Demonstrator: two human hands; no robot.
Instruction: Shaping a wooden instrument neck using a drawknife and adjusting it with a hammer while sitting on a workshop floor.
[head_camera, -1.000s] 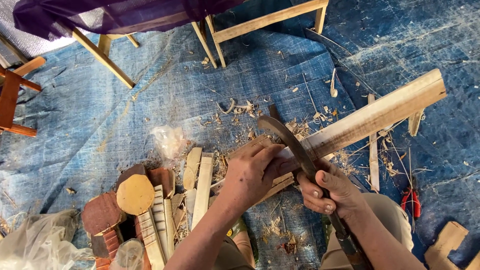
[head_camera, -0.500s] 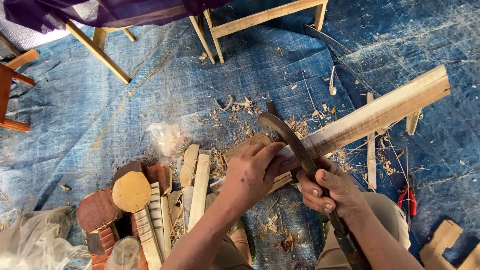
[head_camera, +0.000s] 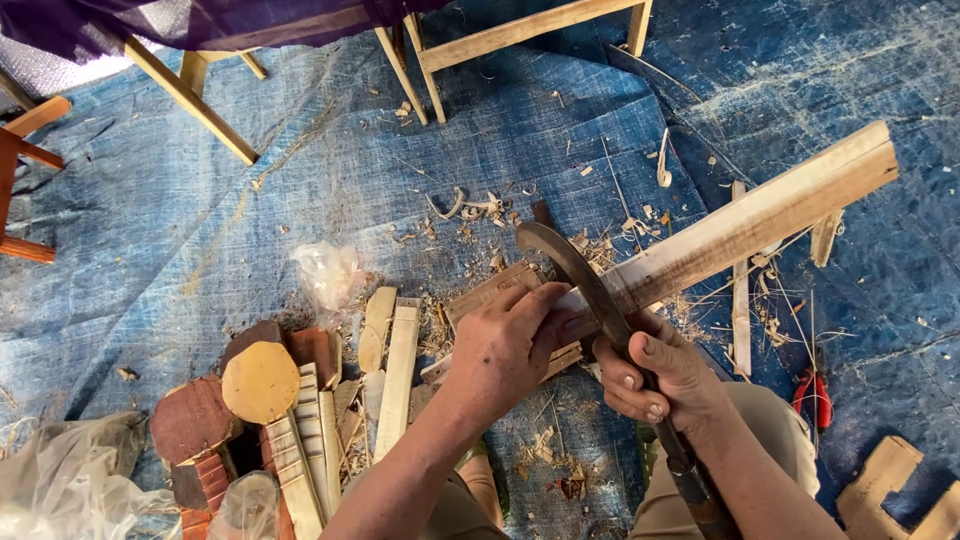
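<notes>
Blue tarpaulin (head_camera: 180, 230) covers the floor, littered with wood shavings (head_camera: 470, 205). At its middle a long wooden plank (head_camera: 760, 215) lies slanting, its near end pinned under the left hand (head_camera: 505, 345), whose fingers (head_camera: 545, 300) are pressed together flat on the wood. A curved blade (head_camera: 575, 270) is laid across the plank, gripped by the right hand (head_camera: 655, 375) with fingers wrapped tight around the handle. Cut wooden pieces (head_camera: 290, 400) are heaped to the left; red-handled pliers (head_camera: 815, 395) lie to the right. Since the left fingers touch the blade's edge, a slip on the grain could likely cut them.
</notes>
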